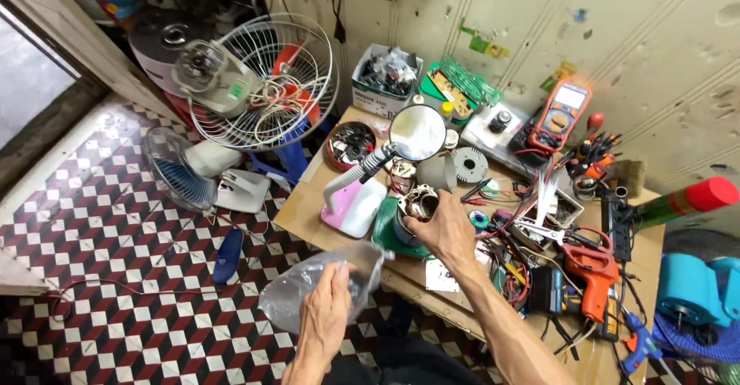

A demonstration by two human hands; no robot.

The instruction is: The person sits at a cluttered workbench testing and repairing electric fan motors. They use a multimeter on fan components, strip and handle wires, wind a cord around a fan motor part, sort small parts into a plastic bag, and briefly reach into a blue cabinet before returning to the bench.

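My left hand grips a crumpled clear plastic bag held low over the tiled floor, just in front of the workbench edge. My right hand is raised over the bench and closed around a small fan motor with copper windings. Right behind that motor stands a pink and white desk lamp with a round magnifier head on a flexible neck. A green motor housing lies beneath my right hand.
The wooden workbench carries wires, an orange multimeter, an orange glue gun, a tin of parts and a cardboard box. Fan grilles and a fan base sit on the checkered floor at left.
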